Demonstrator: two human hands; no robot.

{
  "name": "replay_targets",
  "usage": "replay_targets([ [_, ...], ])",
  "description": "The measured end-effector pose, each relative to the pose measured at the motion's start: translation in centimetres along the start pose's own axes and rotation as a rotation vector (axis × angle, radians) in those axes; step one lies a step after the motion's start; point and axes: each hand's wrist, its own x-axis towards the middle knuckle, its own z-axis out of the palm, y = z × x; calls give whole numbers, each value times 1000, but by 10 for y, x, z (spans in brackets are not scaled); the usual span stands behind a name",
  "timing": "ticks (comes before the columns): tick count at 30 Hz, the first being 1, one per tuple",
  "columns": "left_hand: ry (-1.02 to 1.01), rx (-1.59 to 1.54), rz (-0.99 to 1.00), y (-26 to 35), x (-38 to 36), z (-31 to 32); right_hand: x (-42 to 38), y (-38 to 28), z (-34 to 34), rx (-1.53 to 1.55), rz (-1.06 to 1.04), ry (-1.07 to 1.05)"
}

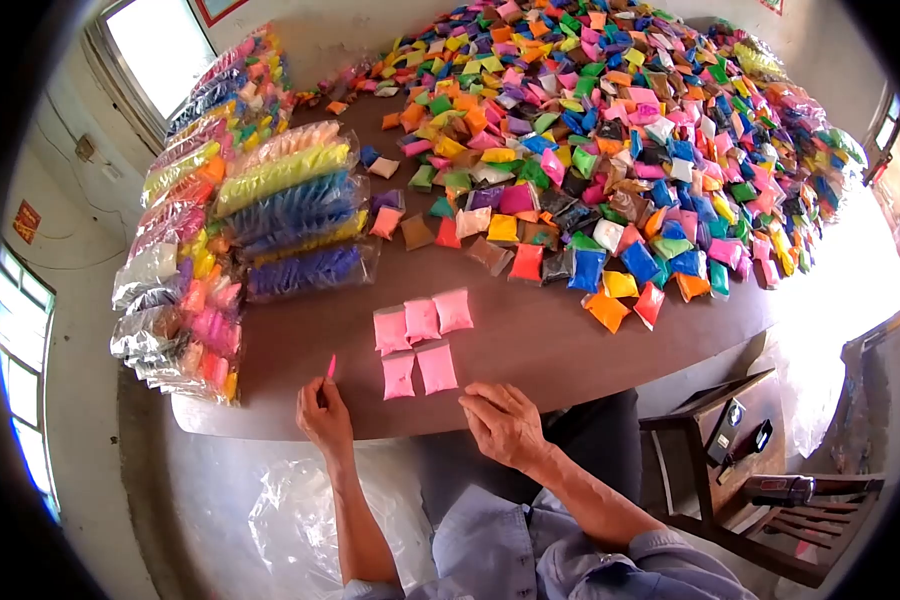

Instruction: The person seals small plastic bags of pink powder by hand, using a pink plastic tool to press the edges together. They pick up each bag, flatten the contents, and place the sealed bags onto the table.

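My left hand (pixel 325 412) is closed at the front edge of the table, pinching a thin pink piece (pixel 332 367) that points upward; its exact kind is too small to make out. To its right lie several pink packets (pixel 436 368), laid flat in two rows, three in the back row and two in front. Beside the front row, at the table edge, is my right hand (pixel 505 425). Its fingers are curled together and point left, apart from the packets. Whatever may be inside those fingers is hidden.
A large heap of small coloured packets (pixel 610 150) covers the back and right of the brown table (pixel 300 320). Clear bags of packets (pixel 295 225) are stacked at the left. A wooden chair (pixel 820 510) stands at right, and clear plastic (pixel 320 510) lies below the table.
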Motion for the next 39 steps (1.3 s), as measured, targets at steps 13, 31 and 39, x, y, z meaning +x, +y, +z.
replay_targets([
  [13, -24, -9, -23, 6, 0, 0, -10, 5, 0, 39, -1, -33],
  [31, -99, 74, -118, -20, -2, 4, 17, 88, -107, -261, 157, 401],
  [39, -107, 67, -108, -15, 0, 3, 61, 205, -251, -536, 584, 413],
])
